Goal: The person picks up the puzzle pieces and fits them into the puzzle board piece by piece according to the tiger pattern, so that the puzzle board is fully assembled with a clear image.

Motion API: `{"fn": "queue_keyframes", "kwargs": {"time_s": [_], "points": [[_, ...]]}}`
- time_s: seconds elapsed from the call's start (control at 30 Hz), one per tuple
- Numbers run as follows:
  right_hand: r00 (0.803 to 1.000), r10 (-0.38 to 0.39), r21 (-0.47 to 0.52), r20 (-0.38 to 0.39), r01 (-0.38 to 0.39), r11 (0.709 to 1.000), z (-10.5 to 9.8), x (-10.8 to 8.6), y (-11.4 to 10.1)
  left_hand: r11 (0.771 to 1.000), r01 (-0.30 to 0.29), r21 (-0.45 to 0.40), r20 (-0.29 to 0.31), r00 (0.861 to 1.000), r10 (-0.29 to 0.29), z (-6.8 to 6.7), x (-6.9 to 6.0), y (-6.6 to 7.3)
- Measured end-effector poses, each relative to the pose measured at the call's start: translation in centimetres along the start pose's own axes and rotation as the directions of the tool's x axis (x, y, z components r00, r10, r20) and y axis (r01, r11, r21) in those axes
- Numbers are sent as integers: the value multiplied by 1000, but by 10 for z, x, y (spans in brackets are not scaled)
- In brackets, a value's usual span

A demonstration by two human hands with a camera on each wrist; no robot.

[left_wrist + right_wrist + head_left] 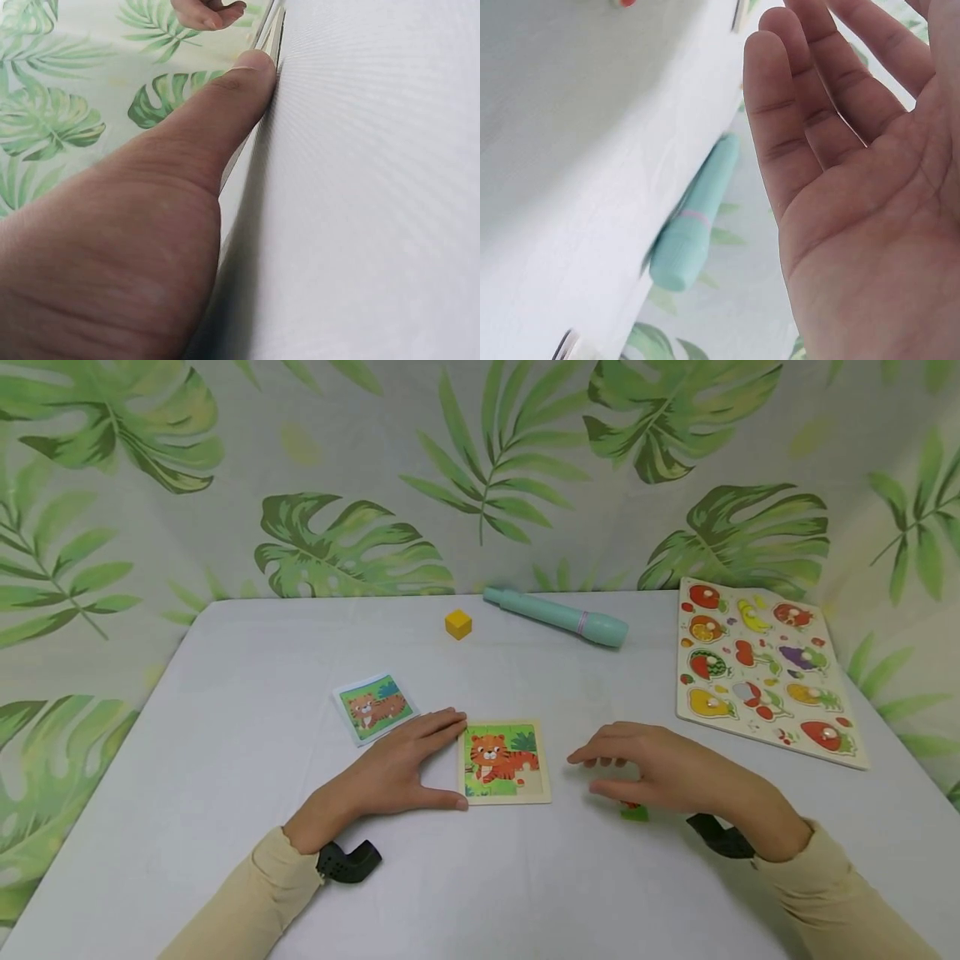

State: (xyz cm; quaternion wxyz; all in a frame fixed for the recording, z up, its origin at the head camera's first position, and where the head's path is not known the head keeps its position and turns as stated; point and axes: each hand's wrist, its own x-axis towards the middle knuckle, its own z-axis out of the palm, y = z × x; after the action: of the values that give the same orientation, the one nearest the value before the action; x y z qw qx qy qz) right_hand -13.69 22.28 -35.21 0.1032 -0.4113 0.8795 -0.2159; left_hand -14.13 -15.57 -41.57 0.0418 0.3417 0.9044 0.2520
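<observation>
A small square tiger puzzle in a pale wooden frame (545,768) lies in the middle of the table, its lower right part bare of pieces. My left hand (408,764) rests flat along its left side, the thumb (244,75) touching the lower left corner and the fingertips near the upper left. To the right of the frame, my right hand (648,764) hovers with slightly bent, apart fingers and holds nothing. Partly hidden below that hand is a red and green puzzle piece (634,813). A tiger picture card (377,707) lies beyond the left hand.
A yellow cube (458,624) and a mint-green tube with a thicker end (551,612) lie toward the back of the white table. At the right is a fruit peg board (765,672). Behind the table hangs a leaf-patterned cloth (495,460).
</observation>
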Motion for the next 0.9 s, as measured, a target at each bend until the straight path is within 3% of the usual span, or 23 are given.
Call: {"fn": "queue_keyframes", "kwargs": {"time_s": [0.73, 0.9], "points": [[983, 157, 51, 97, -163, 985, -9, -21, 10, 1000, -7, 3, 1, 1000, 7, 0, 0, 1], [983, 149, 60, 106, -156, 986, -9, -23, 15, 1000, -3, 2, 3, 1000, 3, 0, 0, 1]]}}
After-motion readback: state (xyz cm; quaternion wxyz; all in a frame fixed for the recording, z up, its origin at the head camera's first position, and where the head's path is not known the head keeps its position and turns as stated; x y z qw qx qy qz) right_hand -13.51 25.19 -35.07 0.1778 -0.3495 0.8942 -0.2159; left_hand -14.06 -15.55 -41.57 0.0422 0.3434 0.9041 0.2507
